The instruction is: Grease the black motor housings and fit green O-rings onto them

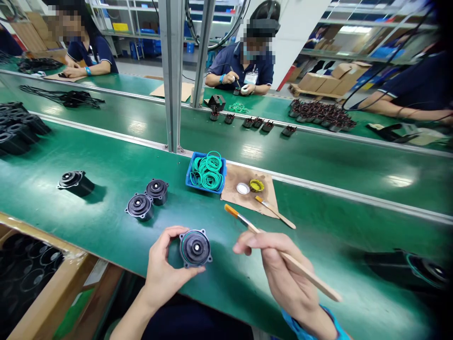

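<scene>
My left hand (166, 269) is wrapped round a black motor housing (196, 248) near the table's front edge. Part of a green sealing ring shows along the left of its round top. In my right hand (283, 264) is a paintbrush (300, 268) with a wooden handle, its orange bristles pointing up and left, apart from the housing. Beyond my hands, a blue bin (205, 191) holds green rings (211, 179). Beside it, a stained cardboard sheet (233, 189) carries a yellow-rimmed pot (256, 185), a white lid (242, 188) and part of a second brush (276, 212).
Two black housings (139, 206) stand left of my left hand, with another (76, 183) farther left. One more housing (410, 269) is at the right. A metal post (171, 75) rises behind the bin. Across the line, a co-worker (244, 66) handles small parts.
</scene>
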### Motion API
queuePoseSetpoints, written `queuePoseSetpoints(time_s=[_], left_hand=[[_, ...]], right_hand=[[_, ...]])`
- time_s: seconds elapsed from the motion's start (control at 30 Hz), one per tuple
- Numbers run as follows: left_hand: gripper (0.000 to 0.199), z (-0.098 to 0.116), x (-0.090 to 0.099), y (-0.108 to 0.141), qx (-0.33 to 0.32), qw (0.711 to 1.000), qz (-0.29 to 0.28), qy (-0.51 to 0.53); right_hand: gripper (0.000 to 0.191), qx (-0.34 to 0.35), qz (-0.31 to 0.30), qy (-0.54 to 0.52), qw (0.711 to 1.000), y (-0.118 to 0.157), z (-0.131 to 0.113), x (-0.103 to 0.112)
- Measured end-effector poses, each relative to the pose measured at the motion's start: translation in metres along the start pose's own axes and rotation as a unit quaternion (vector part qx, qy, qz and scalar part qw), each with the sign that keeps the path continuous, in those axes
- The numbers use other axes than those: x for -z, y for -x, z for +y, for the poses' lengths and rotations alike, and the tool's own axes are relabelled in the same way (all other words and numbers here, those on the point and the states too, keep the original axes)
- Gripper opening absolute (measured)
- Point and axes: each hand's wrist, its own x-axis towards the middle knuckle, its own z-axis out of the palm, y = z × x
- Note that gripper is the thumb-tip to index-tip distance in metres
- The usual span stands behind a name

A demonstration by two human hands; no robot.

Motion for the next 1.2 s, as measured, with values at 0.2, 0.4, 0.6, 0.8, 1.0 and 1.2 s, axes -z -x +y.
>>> queuePoseSetpoints(time_s=[0.2,0.4,0.6,0.8,1.0,1.2], left_hand=[[0.047,0.003,-0.012,0.002,-0.107,0.990,0.034,-0.090],[0.050,0.007,-0.014,0.005,-0.039,0.999,0.009,-0.023],[0.047,0.006,-0.013,0.007,-0.041,0.998,0.014,-0.052],[0.033,-0.017,-0.021,0.008,-0.218,0.955,0.047,-0.196],[0.058,0.000,-0.042,-0.012,-0.336,0.917,0.014,-0.213],[0.066,0.007,0.022,-0.022,-0.265,0.891,0.172,-0.327]], right_hand=[[0.041,-0.026,-0.062,0.156,0.986,-0.008,-0.006,-0.024],[0.028,-0.080,-0.012,0.086,0.993,-0.010,-0.008,-0.014],[0.028,-0.093,-0.009,0.125,0.988,-0.007,-0.004,-0.005],[0.068,-0.113,-0.050,0.186,0.975,0.000,-0.014,-0.038],[0.050,-0.086,0.019,0.356,0.930,-0.015,0.000,0.019],[0.038,-0.153,0.167,0.511,0.829,-0.033,0.036,0.179]])
